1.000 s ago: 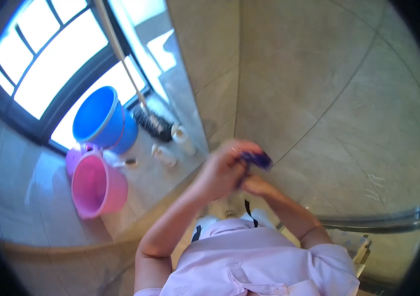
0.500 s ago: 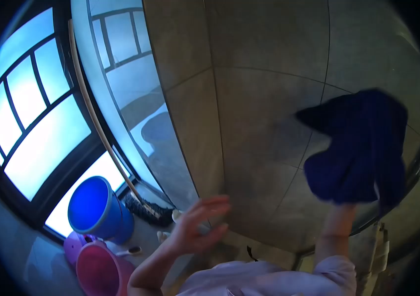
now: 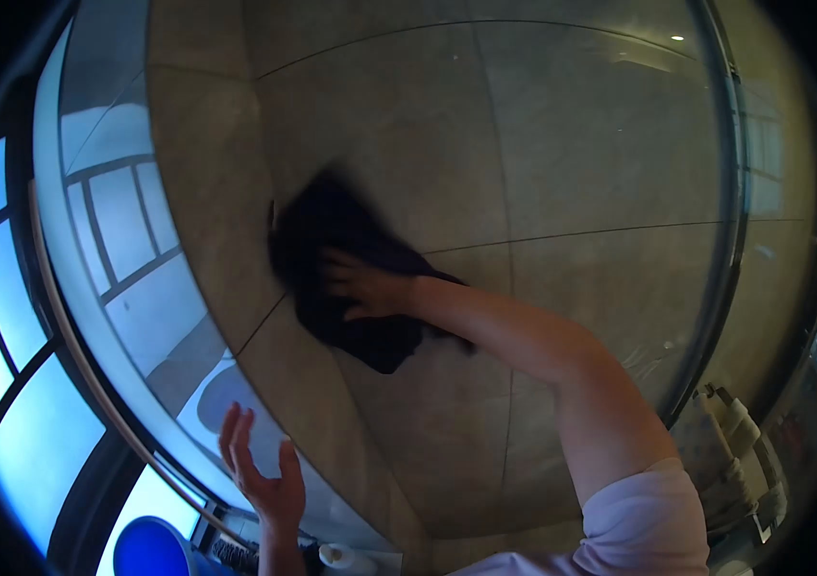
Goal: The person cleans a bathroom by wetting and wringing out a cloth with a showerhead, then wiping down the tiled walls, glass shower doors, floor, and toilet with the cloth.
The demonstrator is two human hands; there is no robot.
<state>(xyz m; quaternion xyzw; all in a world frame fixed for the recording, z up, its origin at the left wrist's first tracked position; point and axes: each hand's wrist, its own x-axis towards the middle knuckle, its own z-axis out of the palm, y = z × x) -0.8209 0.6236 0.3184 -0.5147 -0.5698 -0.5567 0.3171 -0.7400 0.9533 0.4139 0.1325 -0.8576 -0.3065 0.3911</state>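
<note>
Toward nine o'clock from centre, the right hand (image 3: pixel 377 289) lay with spread fingers on a dark cloth (image 3: pixel 305 252) against the tiled wall (image 3: pixel 600 154). At seven o'clock the left hand (image 3: pixel 271 480) was raised, fingers parted, near a blue bucket (image 3: pixel 151 551).

Blue-lit windows (image 3: pixel 44 456) glow beside dim tiled walls (image 3: pixel 600 144)

Just a little bit of the grey floor (image 3: pixel 385 564) shows, down at the bottom left. A blue bucket (image 3: pixel 152 549) is there, with its lower part cut off from view. Near it is the black, bristly end of a long-handled brush (image 3: pixel 233 554), then a white bottle (image 3: pixel 349 561).
</note>
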